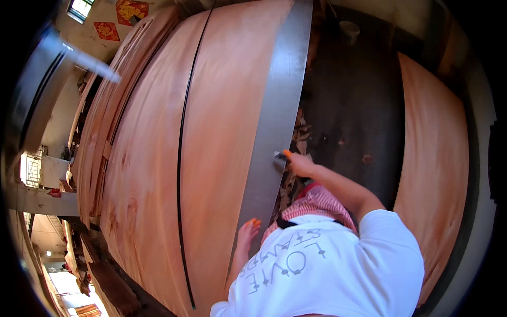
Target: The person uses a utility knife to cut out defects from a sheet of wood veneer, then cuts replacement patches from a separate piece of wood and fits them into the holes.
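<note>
Along the right edge of the big reddish wooden sheet point(227, 105), work looks partway through from where I'm standing. Right of it, a dark panel point(359, 95), then a second wooden sheet point(435, 158) past the panel's right edge. By the big sheet's left edge, a layered stack of wood point(100, 142). Flat grey strip point(272, 100) runs lengthwise along the big sheet's right edge, so laying it looks done. Torn scraps point(302, 134) sit just beside the strip's right edge: some material probably off, how much is left can't tell. Thin black strip point(182, 153) lies lengthwise, left of the grey one. Right hand point(302, 165) curled tight, pinching a tool, about midway along the grey strip. Left hand point(247, 235) at the strip's near end, fingers bent; spread or pressed together, can't tell, nor if touching. Small dark hand tool point(280, 157), bright tip, is over the grey strip near its right edge; contact unclear, so that pass can't be called finished.
</note>
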A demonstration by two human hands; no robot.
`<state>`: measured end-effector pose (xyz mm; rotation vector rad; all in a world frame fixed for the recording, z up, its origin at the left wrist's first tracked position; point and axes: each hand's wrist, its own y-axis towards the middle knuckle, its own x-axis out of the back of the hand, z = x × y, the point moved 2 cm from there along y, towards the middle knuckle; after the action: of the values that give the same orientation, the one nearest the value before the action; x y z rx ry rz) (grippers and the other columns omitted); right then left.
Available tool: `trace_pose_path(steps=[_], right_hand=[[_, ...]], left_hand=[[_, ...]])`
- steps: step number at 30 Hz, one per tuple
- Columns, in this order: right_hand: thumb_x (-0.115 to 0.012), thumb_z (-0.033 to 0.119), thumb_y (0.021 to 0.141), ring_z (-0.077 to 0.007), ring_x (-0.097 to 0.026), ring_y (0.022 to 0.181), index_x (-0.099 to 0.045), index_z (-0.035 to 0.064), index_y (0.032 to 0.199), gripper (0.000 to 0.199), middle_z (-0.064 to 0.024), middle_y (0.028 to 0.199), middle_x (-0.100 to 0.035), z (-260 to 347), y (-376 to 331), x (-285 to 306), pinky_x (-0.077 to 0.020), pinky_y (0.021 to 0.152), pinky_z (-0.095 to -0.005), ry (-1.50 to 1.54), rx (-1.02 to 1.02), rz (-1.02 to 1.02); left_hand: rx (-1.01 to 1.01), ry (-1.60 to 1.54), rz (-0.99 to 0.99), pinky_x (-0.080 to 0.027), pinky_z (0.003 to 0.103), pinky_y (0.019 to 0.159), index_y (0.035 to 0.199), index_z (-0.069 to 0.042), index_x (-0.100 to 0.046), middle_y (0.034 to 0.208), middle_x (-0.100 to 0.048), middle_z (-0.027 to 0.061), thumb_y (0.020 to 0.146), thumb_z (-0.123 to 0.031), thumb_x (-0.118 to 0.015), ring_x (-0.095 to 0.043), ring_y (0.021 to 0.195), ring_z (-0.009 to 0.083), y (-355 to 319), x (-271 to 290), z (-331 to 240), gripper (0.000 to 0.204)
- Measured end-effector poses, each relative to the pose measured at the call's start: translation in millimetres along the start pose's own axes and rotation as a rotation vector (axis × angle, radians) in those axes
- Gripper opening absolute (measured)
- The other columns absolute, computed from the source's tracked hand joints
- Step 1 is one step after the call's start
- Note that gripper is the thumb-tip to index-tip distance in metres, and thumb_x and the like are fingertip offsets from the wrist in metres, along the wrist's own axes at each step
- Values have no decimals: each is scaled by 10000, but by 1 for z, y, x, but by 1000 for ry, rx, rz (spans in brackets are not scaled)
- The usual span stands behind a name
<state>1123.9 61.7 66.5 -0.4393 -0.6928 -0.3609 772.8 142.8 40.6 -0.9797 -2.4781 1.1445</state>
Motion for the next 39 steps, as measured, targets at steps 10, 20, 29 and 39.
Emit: trace_pose_path(steps=[10,20,29,39], right_hand=[[-514,91,743,-325,-561,884,-488,8,1040,310,-159,993,-528,17,156,21,-472,711,-396,-214,246,189],[-554,383,799,-92,-495,592,-552,56,772,329,-9,600,-549,-13,247,66,-409,544,-268,717,-32,35],[-662,350,739,-120,-341,401,-514,70,608,343,-2,501,-426,-49,361,66,-256,381,-290,985,-376,-375],[-615,230,798,-102,-359,400,-452,77,607,294,1,515,-413,-81,230,51,-257,370,-251,1118,-327,-137]], left_hand=[[301,-523,-226,-497,304,628,1047,23,-504,1023,-590,159,757,-726,-246,-603,856,219,53,-36,-33,844],[-290,-1375,-937,-468,265,772,1076,-88,-525,1059,-576,4,806,-361,-569,-551,938,144,63,45,9,387],[-363,-1435,-864,-470,297,801,1083,-55,-507,1056,-572,37,858,-265,-515,-543,963,176,72,41,-5,308],[-367,-1429,-885,-468,285,768,1052,-128,-522,1015,-589,0,847,-317,-536,-556,932,149,8,9,70,279]])
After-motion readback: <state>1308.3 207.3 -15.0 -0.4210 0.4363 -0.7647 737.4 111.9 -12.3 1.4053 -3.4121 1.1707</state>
